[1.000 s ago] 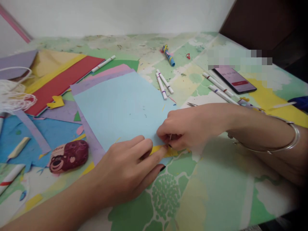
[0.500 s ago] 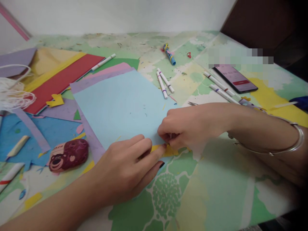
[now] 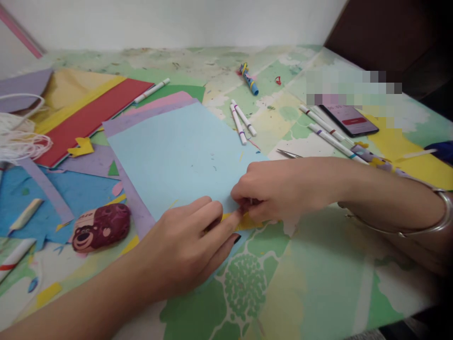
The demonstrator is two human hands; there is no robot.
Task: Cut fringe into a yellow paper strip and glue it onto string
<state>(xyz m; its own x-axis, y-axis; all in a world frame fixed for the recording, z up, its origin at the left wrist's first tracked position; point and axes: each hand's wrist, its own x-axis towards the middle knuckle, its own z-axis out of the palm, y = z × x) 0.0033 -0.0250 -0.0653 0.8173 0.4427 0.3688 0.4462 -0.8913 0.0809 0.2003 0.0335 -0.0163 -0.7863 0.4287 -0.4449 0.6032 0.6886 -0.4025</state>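
The head camera overlooks the table (image 3: 325, 264) (facing forward).

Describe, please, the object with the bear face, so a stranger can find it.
On the patterned table, find the large light-blue sheet and the person's left hand over its near edge. Left of that hand lies a rounded maroon object. Its printed bear face sets it apart from the plain blue paper near it.

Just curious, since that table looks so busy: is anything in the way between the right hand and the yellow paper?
Nothing visible: the right hand is right at the yellow paper, though the exact contact is hidden. The left hand lies partly over the paper too, beside the right rather than in between.
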